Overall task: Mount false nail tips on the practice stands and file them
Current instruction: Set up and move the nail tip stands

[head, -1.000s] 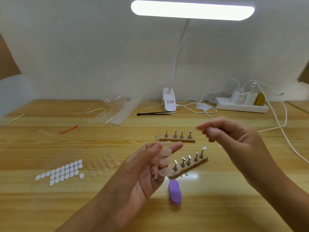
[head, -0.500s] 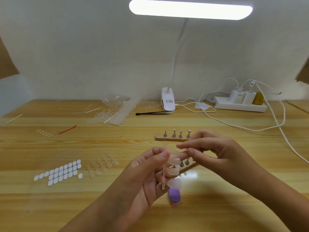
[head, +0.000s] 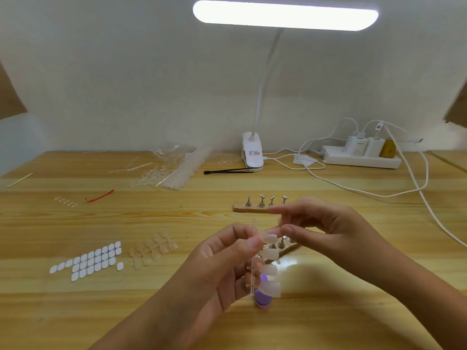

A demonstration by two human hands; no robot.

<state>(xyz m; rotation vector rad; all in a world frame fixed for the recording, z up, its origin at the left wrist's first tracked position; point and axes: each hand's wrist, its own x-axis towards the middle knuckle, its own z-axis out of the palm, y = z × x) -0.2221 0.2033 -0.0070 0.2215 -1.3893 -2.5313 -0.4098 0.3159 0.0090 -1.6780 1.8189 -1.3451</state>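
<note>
My left hand (head: pixel 222 263) holds a clear plastic sprue (head: pixel 253 258) upright, with several translucent false nail tips (head: pixel 269 270) branching off it. My right hand (head: pixel 323 223) pinches the top nail tip (head: pixel 270 237) on that sprue between thumb and forefinger. Behind the hands lies the near wooden practice stand (head: pixel 283 247) with metal pegs, mostly hidden. A second wooden stand (head: pixel 255 207) with several bare pegs sits farther back. A purple nail file block (head: pixel 262 298) lies on the table just below the sprue.
A sheet of white adhesive tabs (head: pixel 88 260) and a loose sprue of nail tips (head: pixel 154 248) lie to the left. At the back are a bag of sprues (head: pixel 171 168), black tweezers (head: pixel 227 171), a clip lamp base (head: pixel 252 155), a power strip (head: pixel 361 157) and trailing cables.
My right hand came down from mid-air to the sprue and now pinches its top nail tip. My left hand lowered the sprue slightly over the purple file.
</note>
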